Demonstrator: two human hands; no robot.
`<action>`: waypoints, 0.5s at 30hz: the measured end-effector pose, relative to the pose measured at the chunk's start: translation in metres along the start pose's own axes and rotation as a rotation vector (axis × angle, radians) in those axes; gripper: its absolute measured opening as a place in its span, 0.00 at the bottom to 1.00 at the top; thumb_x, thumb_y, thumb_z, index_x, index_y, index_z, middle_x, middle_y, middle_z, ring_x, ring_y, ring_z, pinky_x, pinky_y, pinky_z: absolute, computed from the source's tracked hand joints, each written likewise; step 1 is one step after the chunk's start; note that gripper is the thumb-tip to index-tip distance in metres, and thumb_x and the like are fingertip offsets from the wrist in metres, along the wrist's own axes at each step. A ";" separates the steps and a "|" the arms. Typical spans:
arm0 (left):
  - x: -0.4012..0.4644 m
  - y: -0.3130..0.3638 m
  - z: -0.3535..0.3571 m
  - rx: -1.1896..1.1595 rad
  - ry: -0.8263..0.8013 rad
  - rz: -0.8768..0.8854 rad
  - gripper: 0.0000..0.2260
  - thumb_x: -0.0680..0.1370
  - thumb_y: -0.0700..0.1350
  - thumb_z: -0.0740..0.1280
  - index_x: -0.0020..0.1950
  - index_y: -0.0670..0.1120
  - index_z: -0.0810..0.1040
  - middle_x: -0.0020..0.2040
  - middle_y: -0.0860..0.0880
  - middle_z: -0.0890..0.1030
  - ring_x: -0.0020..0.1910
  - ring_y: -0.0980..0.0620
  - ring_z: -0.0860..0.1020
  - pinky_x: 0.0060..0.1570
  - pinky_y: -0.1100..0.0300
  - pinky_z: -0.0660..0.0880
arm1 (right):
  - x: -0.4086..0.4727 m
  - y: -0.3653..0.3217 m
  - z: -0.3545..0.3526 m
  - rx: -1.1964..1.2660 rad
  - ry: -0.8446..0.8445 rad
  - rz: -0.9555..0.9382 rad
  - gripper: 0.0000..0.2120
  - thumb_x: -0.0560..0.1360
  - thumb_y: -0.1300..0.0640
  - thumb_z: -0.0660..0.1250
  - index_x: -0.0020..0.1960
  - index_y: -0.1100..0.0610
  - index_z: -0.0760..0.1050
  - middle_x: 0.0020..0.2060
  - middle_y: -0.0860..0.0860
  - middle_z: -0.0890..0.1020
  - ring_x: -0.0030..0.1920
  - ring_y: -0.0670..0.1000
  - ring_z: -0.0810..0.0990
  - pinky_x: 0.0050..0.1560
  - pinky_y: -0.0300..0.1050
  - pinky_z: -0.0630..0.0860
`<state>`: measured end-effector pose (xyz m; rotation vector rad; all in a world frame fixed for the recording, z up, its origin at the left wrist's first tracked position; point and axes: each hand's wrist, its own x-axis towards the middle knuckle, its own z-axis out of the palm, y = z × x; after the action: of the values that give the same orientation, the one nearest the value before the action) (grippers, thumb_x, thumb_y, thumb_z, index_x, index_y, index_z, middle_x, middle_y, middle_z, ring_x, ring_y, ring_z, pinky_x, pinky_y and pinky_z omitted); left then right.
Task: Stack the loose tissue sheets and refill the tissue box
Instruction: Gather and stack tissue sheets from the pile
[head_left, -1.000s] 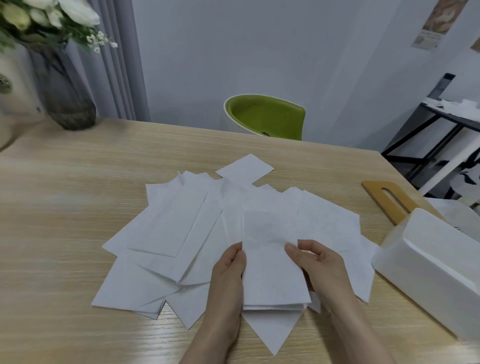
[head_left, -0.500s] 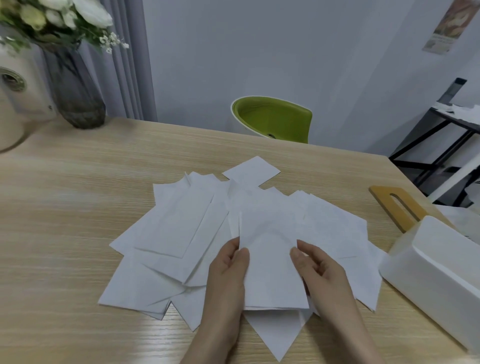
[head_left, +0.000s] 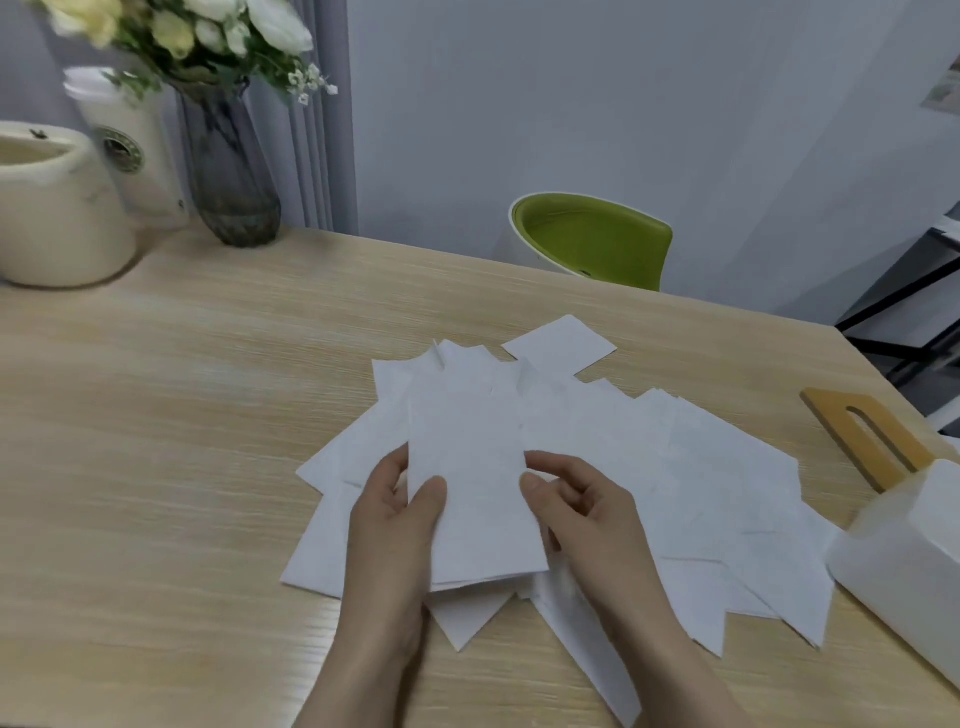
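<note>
Several loose white tissue sheets (head_left: 727, 483) lie fanned out across the middle of the wooden table (head_left: 156, 441). A small stack of tissues (head_left: 472, 499) sits between my hands, held just above the pile. My left hand (head_left: 395, 525) grips the stack's left edge, thumb on top. My right hand (head_left: 582, 509) pinches its right edge with thumb and curled fingers. The white tissue box (head_left: 904, 566) stands at the right edge of the table, and its wooden slotted lid (head_left: 867, 436) lies just behind it.
A glass vase of white flowers (head_left: 228, 171), a paper cup (head_left: 135, 145) and a cream ceramic pot (head_left: 52, 208) stand at the far left. A green chair (head_left: 597, 239) sits behind the table. A black shelf frame (head_left: 904, 306) is at the right.
The view has swung left, bringing the vase, cup and pot into sight. My hands have carried the stack to the left across the pile, still holding both its edges.
</note>
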<state>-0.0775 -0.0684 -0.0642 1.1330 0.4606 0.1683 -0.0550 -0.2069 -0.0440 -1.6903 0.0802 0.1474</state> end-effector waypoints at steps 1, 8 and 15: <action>0.002 0.005 -0.007 -0.016 0.012 0.000 0.14 0.79 0.33 0.63 0.55 0.51 0.79 0.46 0.48 0.86 0.44 0.48 0.84 0.42 0.55 0.76 | 0.003 -0.002 0.004 -0.019 -0.007 -0.004 0.06 0.76 0.60 0.67 0.51 0.52 0.80 0.25 0.46 0.72 0.29 0.43 0.73 0.38 0.31 0.72; 0.025 0.022 -0.049 0.009 0.095 0.021 0.14 0.78 0.32 0.62 0.53 0.51 0.79 0.39 0.49 0.85 0.36 0.52 0.82 0.37 0.58 0.75 | 0.023 -0.014 0.027 -0.104 -0.037 0.081 0.13 0.76 0.59 0.66 0.61 0.54 0.75 0.35 0.52 0.84 0.22 0.41 0.69 0.24 0.32 0.64; 0.039 0.019 -0.061 -0.019 0.088 -0.018 0.14 0.78 0.31 0.62 0.54 0.49 0.79 0.47 0.46 0.84 0.42 0.47 0.81 0.42 0.55 0.76 | 0.041 -0.015 0.040 -0.159 -0.099 0.203 0.11 0.76 0.59 0.66 0.58 0.59 0.74 0.31 0.54 0.83 0.18 0.48 0.63 0.19 0.33 0.58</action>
<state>-0.0669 0.0044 -0.0787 1.1055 0.5458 0.2075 -0.0141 -0.1637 -0.0396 -1.8285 0.1703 0.3980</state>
